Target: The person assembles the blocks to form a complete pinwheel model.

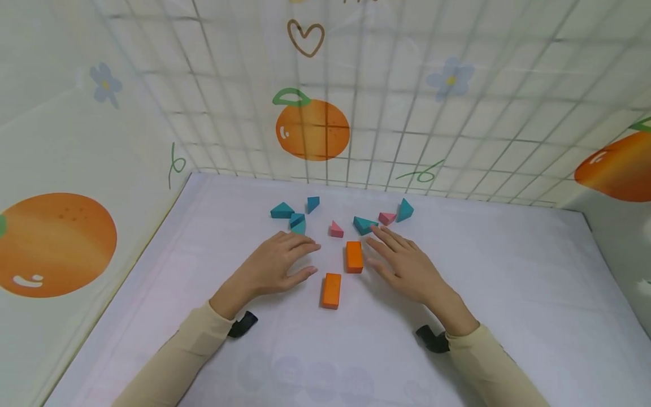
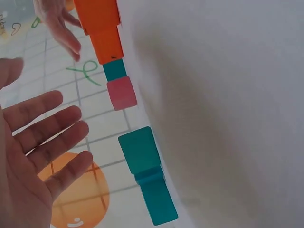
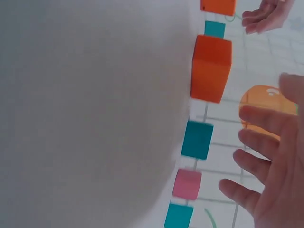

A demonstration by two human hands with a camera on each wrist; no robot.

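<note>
Two orange rectangular blocks lie between the hands: a farther block (image 1: 354,257) and a nearer block (image 1: 331,291). My left hand (image 1: 277,263) is left of them, fingers spread and apart from the blocks. On the other side my right hand (image 1: 407,263) hovers with fingers extended, its fingertips close to a teal triangular block (image 1: 364,225). Both palms look bare in the wrist views. Beyond the left hand sit several teal triangular blocks (image 1: 282,211), two of them touching or overlapping. A pink triangular block (image 1: 336,229) lies in the middle, another pink block (image 1: 387,218) farther right.
A teal triangle (image 1: 405,210) stands at the far right of the group. The white table (image 1: 508,294) meets a grid-patterned backdrop (image 1: 386,113) printed with oranges. Black straps (image 1: 432,339) hang below both wrists.
</note>
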